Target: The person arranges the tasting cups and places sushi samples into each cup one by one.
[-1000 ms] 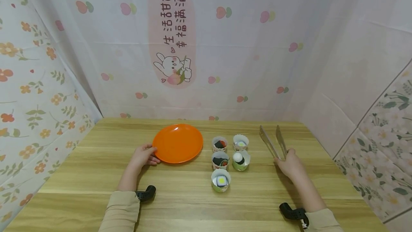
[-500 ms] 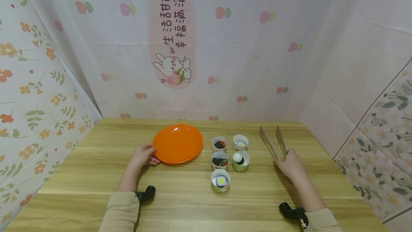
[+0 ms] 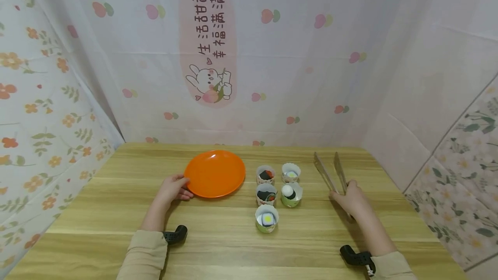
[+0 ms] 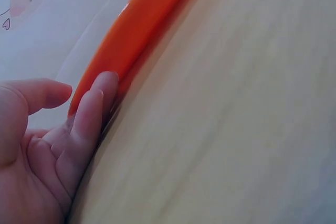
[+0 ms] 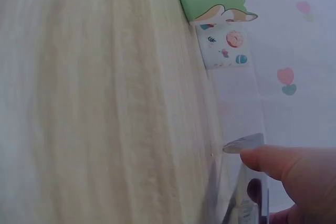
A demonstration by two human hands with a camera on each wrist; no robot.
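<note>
My left hand [image 3: 171, 189] is at the near left rim of an orange plate [image 3: 215, 173] on the table. In the left wrist view its thumb is over the rim, with fingers [image 4: 89, 111] against the plate's outer underside. My right hand [image 3: 352, 200] grips a pair of metal tongs [image 3: 327, 171] at the right, their arms spread and tips pointing away, nothing between them. In the right wrist view the thumb [image 5: 268, 162] presses one tong arm. Between the hands are several paper cups, including a green one [image 3: 266, 227] and another green one [image 3: 291, 202], holding small sushi-like pieces.
Farther back are paper cups with dark and red pieces [image 3: 266, 181] and a pale piece [image 3: 291, 178]. A patterned curtain [image 3: 249, 55] hangs behind the wooden table [image 3: 218, 245]. Black wrist cameras [image 3: 176, 234] sit on both forearms.
My right hand has shifted slightly on the tongs, and their rear end now shows below the palm. My left hand, the plate and the cups stay in place.
</note>
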